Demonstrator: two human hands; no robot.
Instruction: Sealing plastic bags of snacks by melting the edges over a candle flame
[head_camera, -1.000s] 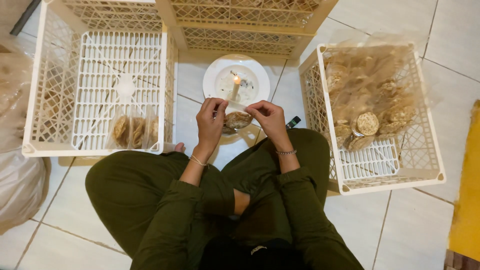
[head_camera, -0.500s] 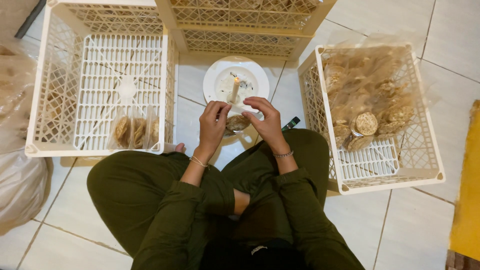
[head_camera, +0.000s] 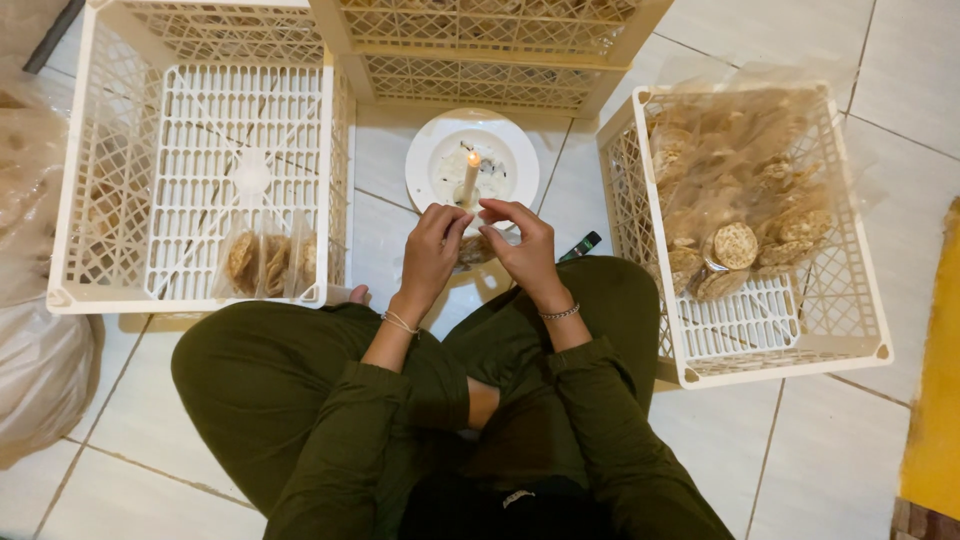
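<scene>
Plastic of the small cracker bag (head_camera: 474, 248), pinched between left hand (head_camera: 430, 255) and right hand (head_camera: 522, 248) just beside the lit candle (head_camera: 468, 178) on its plate (head_camera: 425, 160), could melt through, or fingers scorch.

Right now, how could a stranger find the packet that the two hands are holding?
Start at the white plate with the lit candle on the floor tiles, between the two white crates. Just below it, the left hand and right hand meet over a small clear packet of round brown crackers. Unlike the other packets, it is in no crate.
</scene>
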